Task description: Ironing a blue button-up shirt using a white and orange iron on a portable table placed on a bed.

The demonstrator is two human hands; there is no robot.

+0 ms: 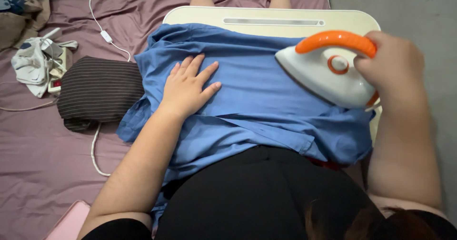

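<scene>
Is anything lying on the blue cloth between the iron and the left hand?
Nothing visible does. The iron, gripped by the right hand, sits on the blue garment; only bare cloth lies between it and the left hand, pressed flat.

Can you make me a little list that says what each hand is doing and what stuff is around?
left hand: left hand lies flat, fingers spread, on the blue shirt
right hand: right hand grips the orange handle of the white iron
iron: sits on the shirt, tip pointing left
shirt: spread over a cream lap table
table: stands on a mauve bedsheet
left side: striped dark cushion, white cable, bundle of light cloth
</scene>
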